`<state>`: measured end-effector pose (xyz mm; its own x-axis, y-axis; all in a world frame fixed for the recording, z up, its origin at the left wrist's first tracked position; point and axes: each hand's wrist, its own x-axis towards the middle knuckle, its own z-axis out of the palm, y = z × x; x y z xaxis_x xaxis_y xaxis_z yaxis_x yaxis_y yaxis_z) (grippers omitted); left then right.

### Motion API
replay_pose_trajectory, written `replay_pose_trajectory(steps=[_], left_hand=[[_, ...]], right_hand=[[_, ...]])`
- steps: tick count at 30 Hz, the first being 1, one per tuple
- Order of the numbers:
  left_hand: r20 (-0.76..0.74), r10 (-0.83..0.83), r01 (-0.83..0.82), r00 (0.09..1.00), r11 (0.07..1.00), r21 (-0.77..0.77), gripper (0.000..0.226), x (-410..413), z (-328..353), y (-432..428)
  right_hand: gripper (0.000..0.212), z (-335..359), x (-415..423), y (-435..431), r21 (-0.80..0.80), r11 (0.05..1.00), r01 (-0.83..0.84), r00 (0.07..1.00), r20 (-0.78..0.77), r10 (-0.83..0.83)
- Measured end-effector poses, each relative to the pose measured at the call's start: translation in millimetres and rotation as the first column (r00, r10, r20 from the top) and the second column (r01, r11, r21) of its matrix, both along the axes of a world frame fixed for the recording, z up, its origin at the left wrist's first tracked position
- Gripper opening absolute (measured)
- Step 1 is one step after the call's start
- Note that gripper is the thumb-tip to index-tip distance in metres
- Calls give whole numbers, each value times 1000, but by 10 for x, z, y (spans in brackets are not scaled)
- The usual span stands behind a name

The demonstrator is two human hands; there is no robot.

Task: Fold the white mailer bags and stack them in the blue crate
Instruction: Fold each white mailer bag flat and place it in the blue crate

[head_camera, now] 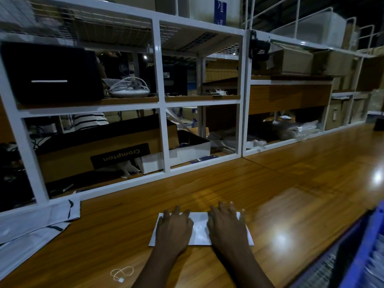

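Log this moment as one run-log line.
stage: pressing fold | left hand: flat on mailer bag | right hand: flat on it | blue crate: right

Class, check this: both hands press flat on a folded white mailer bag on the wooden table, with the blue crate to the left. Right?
Not quite. The head view shows the blue crate to the right. Both the left hand and right hand do press the bag.

Shelf frame (164,129) behind, crate (365,246) rightward
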<state>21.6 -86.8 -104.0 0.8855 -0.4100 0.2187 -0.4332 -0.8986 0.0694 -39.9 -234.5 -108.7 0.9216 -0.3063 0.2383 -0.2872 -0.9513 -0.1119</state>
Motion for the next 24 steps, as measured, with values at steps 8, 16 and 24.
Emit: replay_pose_trajectory(steps=[8, 16, 24], left_hand=[[-96, -52, 68, 994, 982, 178, 51, 38, -16, 271], [-173, -18, 61, 985, 967, 246, 55, 43, 16, 289], [-193, 14, 25, 981, 980, 199, 54, 46, 12, 285]], right_hand=[[84, -25, 113, 337, 15, 953, -304, 946, -112, 304], [109, -52, 145, 304, 47, 953, -301, 948, -95, 304], [60, 5, 145, 273, 108, 955, -275, 948, -133, 288]])
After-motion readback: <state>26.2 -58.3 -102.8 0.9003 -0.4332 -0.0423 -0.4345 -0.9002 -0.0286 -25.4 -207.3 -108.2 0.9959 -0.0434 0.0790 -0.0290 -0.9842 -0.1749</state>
